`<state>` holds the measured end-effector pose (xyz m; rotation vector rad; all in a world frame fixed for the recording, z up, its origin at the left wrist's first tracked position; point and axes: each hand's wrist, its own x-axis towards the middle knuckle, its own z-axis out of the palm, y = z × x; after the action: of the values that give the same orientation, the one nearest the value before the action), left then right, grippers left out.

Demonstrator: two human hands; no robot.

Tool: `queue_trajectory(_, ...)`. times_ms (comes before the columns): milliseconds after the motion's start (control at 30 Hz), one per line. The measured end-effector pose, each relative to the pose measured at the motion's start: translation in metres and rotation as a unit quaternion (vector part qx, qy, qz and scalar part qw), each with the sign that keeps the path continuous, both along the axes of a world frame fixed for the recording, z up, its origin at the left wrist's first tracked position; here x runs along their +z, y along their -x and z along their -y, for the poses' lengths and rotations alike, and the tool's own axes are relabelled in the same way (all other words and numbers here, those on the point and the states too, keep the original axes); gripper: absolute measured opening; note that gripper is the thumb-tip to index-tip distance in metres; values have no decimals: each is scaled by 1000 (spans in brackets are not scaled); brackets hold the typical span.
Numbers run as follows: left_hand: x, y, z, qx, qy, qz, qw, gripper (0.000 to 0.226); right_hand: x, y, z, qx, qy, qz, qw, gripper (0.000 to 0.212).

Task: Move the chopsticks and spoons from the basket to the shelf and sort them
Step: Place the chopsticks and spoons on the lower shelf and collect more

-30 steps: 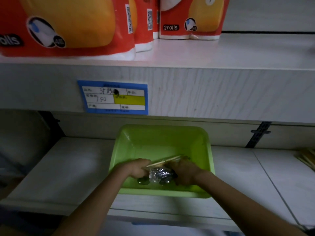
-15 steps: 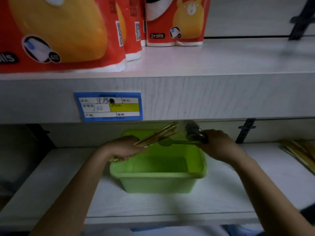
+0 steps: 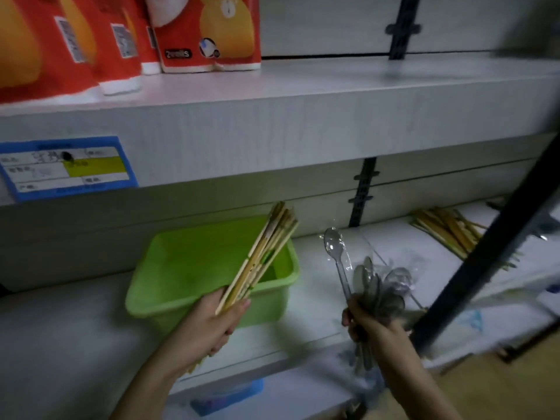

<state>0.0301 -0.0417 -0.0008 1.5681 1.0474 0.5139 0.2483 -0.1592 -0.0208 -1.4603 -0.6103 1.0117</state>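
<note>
1. The fingers (image 3: 223,336) of the left hand (image 3: 209,324) are curled tight round a bunch of chopsticks (image 3: 263,253).
2. The chopsticks lean up and to the right. Their top ends are in the air over the basket (image 3: 157,309), and their bottom ends poke out under the hand.
3. The fingers (image 3: 348,318) of the right hand (image 3: 368,324) are wrapped round the handles of a bunch of spoons (image 3: 374,287).
4. The spoons are see-through plastic in shiny wrappers. One tall spoon (image 3: 333,241) sticks up higher than the rest.
5. The spoons are held in the air, to the right of the basket and above the lower shelf (image 3: 66,322).
6. The basket is green and sits on the lower shelf, just behind the left hand.
7. Far to the right on that same shelf lies a pile (image 3: 445,228) of more chopsticks, well apart from the basket.
8. A blue price tag (image 3: 66,168) is stuck on the front of the upper shelf (image 3: 333,86).
9. Red packs (image 3: 209,31) stand on top of the upper shelf.
10. A dark pole (image 3: 485,262) slants across the right side, and it looks blurry.
</note>
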Motion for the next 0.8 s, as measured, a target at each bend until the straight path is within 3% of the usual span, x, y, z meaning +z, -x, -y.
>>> queue_trajectory(300,-9,-92,83,-77,13,31,996,15,-16,-59,108,-140,-74,-52,986,33)
queue_trajectory(433,-12,-143,115,-135,41,32,990,18,-14,-101,160,-183,-100,-31,977,30)
queue_trajectory(600,-21,-213,149,-188,64,26,980,6,-12,-151,208,-259,-96,-14,961,25)
queue_trajectory(800,-26,-293,173,-218,62,47,973,11,-15,-203,232,-335,-90,-36,937,23)
